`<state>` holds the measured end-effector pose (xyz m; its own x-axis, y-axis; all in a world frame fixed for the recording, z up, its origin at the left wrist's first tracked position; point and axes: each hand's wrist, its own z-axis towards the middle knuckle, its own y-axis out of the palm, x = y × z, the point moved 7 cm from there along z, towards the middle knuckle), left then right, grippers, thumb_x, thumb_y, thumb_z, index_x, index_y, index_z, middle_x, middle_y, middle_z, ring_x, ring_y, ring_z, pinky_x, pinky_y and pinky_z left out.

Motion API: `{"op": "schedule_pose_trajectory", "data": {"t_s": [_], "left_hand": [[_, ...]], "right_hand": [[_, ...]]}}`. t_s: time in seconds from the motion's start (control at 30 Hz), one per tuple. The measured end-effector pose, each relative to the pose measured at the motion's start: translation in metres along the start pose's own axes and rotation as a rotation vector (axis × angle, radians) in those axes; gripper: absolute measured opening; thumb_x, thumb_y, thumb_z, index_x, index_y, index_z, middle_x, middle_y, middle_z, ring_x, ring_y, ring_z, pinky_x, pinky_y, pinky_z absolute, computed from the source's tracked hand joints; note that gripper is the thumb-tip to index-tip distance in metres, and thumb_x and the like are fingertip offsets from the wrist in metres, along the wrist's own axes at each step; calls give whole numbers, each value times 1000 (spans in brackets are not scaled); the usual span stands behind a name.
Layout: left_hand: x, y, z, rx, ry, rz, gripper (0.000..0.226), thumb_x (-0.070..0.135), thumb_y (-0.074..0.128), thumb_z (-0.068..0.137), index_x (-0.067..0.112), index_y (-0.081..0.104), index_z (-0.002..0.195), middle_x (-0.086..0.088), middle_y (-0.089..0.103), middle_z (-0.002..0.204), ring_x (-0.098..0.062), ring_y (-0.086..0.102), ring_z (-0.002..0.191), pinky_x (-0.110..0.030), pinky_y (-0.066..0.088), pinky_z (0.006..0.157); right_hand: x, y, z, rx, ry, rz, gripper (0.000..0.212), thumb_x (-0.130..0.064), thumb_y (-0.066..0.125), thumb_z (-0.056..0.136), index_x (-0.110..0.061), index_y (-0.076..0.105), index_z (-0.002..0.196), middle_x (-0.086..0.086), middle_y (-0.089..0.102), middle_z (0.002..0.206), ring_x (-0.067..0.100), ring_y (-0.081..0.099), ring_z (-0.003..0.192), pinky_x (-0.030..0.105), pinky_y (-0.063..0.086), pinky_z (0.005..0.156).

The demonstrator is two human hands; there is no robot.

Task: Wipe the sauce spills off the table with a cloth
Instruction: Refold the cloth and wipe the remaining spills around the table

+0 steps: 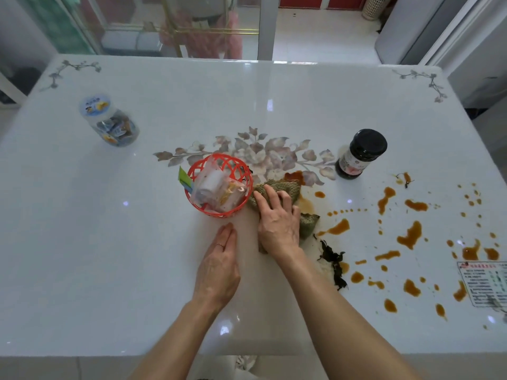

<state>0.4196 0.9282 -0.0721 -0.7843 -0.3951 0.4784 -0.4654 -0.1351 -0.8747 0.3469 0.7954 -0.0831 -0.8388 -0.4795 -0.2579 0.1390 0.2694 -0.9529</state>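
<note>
A greenish-brown knitted cloth point(289, 187) lies on the white glossy table point(109, 242), just right of the red basket. My right hand point(277, 220) presses flat on the cloth with spread, straight fingers. My left hand point(219, 267) rests flat on the bare table to its left, fingers together, holding nothing. Orange-brown sauce spills point(410, 235) are scattered over the right part of the table, with one patch point(295, 176) at the cloth's far edge. Dark leafy scraps point(333, 259) lie in the sauce close to my right forearm.
A red plastic basket point(219, 185) with packets stands beside the cloth. A dark sauce jar point(360, 153) stands at the right, a clear snack jar point(109, 120) at the far left. A printed label point(484, 283) lies at the right edge.
</note>
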Motion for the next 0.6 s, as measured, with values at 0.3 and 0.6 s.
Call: {"op": "schedule_pose_trajectory", "data": {"t_s": [0.3,0.6], "left_hand": [[9,6,16,-34,50,-3,65,-3,46,80,4,33,143,-10,28,152,-21,27,141,-23,11,112],[7,3,18,-2,33,-65,61,11,31,77,0,45,136,-15,42,143,-25,42,132,-28,28,108]], "right_hand": [[-2,-7,24,-80,-5,10,66,-16,46,92,-34,24,151,-8,12,160,22,7,142,47,21,111],[-28,7,-7,50,-202,91,53,-29,39,85,-26,52,137,-3,43,148,29,38,130,44,40,91]]}}
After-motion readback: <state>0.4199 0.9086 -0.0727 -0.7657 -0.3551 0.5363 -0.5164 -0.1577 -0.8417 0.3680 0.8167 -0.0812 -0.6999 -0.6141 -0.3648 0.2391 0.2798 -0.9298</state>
